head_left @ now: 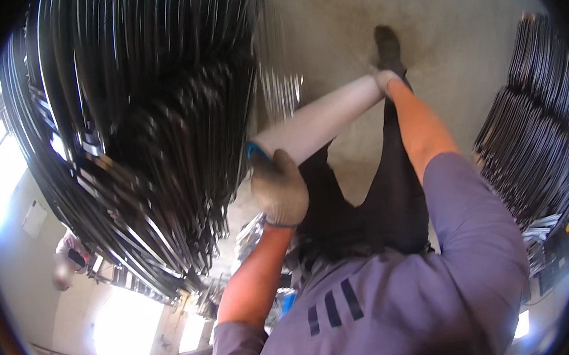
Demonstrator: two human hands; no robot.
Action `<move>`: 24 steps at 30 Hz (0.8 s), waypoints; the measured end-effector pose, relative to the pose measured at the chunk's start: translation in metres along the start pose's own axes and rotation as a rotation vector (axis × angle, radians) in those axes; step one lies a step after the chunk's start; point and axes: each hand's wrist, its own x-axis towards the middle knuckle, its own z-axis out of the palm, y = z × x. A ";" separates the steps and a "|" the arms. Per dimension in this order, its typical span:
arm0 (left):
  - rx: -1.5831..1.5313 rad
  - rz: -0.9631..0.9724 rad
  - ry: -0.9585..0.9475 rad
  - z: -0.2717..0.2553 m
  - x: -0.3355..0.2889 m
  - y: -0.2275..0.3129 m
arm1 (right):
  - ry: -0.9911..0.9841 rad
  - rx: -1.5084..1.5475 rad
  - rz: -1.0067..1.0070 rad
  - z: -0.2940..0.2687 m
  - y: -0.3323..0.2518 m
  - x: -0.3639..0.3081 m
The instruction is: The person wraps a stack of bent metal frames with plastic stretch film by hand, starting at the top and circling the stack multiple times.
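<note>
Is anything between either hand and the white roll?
Nothing visible. The gloved left hand is at the white roll's near end, the right hand at its far end; blur hides the exact contact there.

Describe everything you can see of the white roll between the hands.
The white roll is a long, smooth cylinder, perhaps wound plastic film, though motion blur hides its surface detail. A blue rim shows at its near-left end. It is held slantwise in front of the body, its far end up and to the right, above the concrete floor and beside the dark stacked strips. The gloved left hand grips the blue-rimmed end; the right hand holds the other, covering it.
</note>
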 end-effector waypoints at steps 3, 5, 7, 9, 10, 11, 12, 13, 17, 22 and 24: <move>-0.074 0.039 0.075 -0.008 -0.026 -0.018 | 0.005 0.187 0.056 0.018 0.022 -0.030; -0.091 0.038 0.036 -0.012 -0.037 -0.038 | 0.009 0.112 0.069 0.013 0.012 -0.067; -0.104 0.046 0.008 -0.014 -0.054 -0.059 | 0.033 0.088 0.098 0.032 0.018 -0.091; -0.136 0.052 0.014 -0.012 -0.067 -0.067 | 0.092 0.096 0.123 0.048 0.026 -0.093; -0.117 0.026 -0.013 -0.014 -0.068 -0.069 | 0.103 0.079 0.121 0.053 0.031 -0.093; -0.098 0.003 -0.043 -0.015 -0.073 -0.067 | 0.096 0.059 0.116 0.051 0.042 -0.088; -0.080 -0.019 -0.073 -0.017 -0.081 -0.067 | 0.087 0.027 0.115 0.056 0.055 -0.087; -0.084 -0.008 -0.072 -0.017 -0.095 -0.068 | 0.079 -0.035 0.096 0.061 0.070 -0.084; -0.044 0.072 -0.008 -0.015 -0.115 -0.071 | -0.013 0.102 0.138 0.068 0.092 -0.075; -0.121 0.093 -0.039 -0.040 -0.128 -0.107 | 0.107 -0.020 0.118 0.119 0.095 -0.111; -0.133 0.147 -0.041 -0.038 -0.129 -0.127 | 0.098 -0.029 0.069 0.137 0.098 -0.112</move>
